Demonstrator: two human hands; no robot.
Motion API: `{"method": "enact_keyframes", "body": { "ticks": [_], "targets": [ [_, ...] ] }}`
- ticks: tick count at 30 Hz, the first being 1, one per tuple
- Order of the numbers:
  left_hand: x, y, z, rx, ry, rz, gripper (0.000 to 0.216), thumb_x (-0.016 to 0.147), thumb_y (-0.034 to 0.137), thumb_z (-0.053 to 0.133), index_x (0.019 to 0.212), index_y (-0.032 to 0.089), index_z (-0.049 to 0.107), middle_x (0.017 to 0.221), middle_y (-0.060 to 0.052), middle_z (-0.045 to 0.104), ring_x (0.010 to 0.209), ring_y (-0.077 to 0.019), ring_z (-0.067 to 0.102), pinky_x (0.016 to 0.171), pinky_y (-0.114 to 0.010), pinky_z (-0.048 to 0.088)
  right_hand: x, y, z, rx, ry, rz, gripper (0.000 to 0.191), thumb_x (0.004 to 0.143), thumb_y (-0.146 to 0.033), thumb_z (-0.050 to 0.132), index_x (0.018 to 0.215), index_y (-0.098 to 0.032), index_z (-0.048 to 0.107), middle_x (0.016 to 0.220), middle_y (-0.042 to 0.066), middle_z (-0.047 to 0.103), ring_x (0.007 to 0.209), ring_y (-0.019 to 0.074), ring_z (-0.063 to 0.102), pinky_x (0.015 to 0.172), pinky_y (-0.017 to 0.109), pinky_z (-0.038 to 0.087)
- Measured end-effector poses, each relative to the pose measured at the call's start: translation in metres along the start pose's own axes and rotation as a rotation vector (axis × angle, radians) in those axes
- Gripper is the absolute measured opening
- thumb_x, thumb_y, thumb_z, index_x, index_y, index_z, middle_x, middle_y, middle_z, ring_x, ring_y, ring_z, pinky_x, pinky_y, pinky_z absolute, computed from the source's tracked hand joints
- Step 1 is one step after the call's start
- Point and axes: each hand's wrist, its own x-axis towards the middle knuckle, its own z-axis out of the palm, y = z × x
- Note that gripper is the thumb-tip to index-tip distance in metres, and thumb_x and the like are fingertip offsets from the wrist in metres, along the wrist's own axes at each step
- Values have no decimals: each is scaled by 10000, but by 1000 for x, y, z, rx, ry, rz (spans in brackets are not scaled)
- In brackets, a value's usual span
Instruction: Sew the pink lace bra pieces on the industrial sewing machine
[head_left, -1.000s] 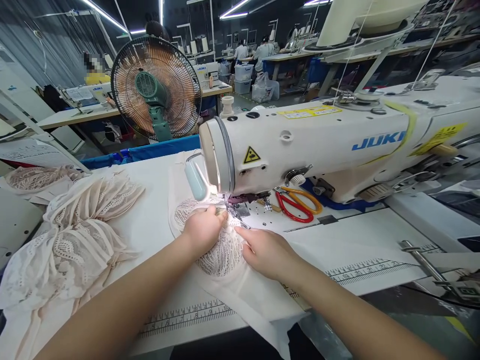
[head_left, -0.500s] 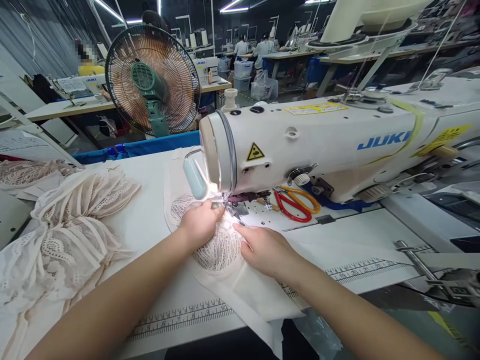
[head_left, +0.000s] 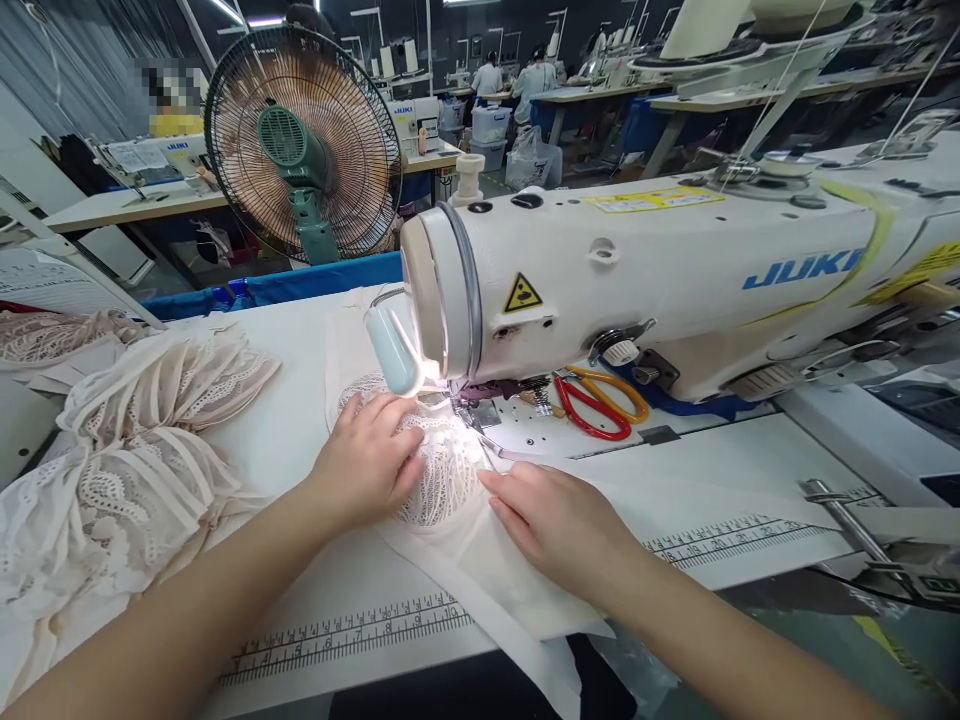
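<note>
Bins [head_left: 490, 124], contents indistinct, stand stacked beyond hands [head_left: 367, 460] touching lace fabric [head_left: 444, 482].

A white table [head_left: 300, 410] is carrying a white sewing machine [head_left: 615, 270], which is standing toward the right. On the left side, a heap of pale lace pieces [head_left: 142, 490] is lying with many folds overlapping. In the middle, one lace piece [head_left: 442, 485] is resting on the surface, reaching under the machine's head, and a pale cloth strip [head_left: 517, 630] is hanging over the front edge. Red and orange scissor handles [head_left: 592, 412] are lying beside the machine's base. Black ruler marks [head_left: 360, 635] are running along the front.
</note>
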Motion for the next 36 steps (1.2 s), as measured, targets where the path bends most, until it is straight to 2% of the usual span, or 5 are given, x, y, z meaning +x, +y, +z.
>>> {"method": "enact_keyframes", "body": {
  "ticks": [4, 9, 16, 23, 36],
  "targets": [
    [-15, -3, 3, -6, -237, -55, 968, 598, 722, 563, 1369, 185, 331, 1502, -118, 69, 1350, -398, 15, 993, -701, 17, -4, 5, 0, -3, -72, -5, 368, 861, -193, 376, 1183, -246, 546, 761, 25, 595, 720, 174, 534, 524, 258, 245],
    [-9, -16, 11, -73, -324, -109, 1061, 558, 713, 610, 1416, 238, 204, 1504, -84, -60, 1351, -395, -48, 999, -690, 69, 3, 7, -2, -1, -99, 0, 359, 859, -205, 377, 1158, -260, 569, 784, 22, 636, 726, 181, 564, 518, 262, 245],
    [9, -39, 10, -86, -286, -79, 1037, 567, 705, 611, 1414, 263, 207, 1507, -114, 26, 1353, -395, -14, 1016, -652, 131, 11, 6, -4, -26, -133, 15, 449, 872, -242, 359, 1313, -253, 442, 812, 45, 668, 750, 206, 593, 526, 269, 273],
    [29, -50, -2, -89, -297, -168, 927, 568, 620, 656, 1372, 316, 307, 1473, -100, 186, 1305, -436, 188, 986, -588, 271, 28, 2, -8, -84, -181, 69, 498, 884, -320, 344, 1377, -250, 334, 731, 49, 654, 675, 219, 591, 482, 268, 227],
    [46, -71, -1, -141, -232, -108, 952, 558, 633, 649, 1364, 262, 304, 1396, -100, 314, 1280, -345, 285, 998, -412, 343, 38, -20, -31, -159, -384, 169, 545, 925, -317, 318, 1438, -193, 180, 728, 107, 660, 707, 260, 618, 503, 290, 319]
  ]
}}
